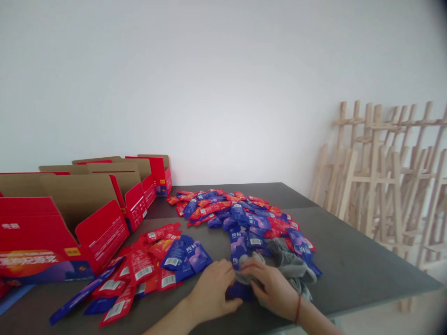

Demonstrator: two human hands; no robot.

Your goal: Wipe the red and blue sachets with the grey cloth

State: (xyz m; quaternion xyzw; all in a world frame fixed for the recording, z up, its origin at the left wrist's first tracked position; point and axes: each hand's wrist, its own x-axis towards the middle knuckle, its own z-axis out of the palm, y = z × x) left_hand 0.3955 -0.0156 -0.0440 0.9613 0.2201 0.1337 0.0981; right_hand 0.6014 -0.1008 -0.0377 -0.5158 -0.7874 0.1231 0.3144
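Note:
My left hand [214, 292] is closed at the edge of a blue sachet [240, 291] near the table's front, fingers curled and thumb stretched along it. My right hand [274, 287], with a red string on its wrist, has its fingers bent over a bunched grey cloth [292, 264] and rests on the same sachet. Part of the sachet is hidden beneath both hands. Just beyond them, another blue sachet [238, 241] lies flat with its printed front up. Left of my left hand is a loose pile of red sachets [140, 264] mixed with blue ones.
Open red cartons [101, 237] with brown insides line the table's left side. A wide heap of red and blue sachets [223, 211] spreads over the far middle of the dark table [352, 270]. Wooden easels [375, 177] lean together by the white wall at right.

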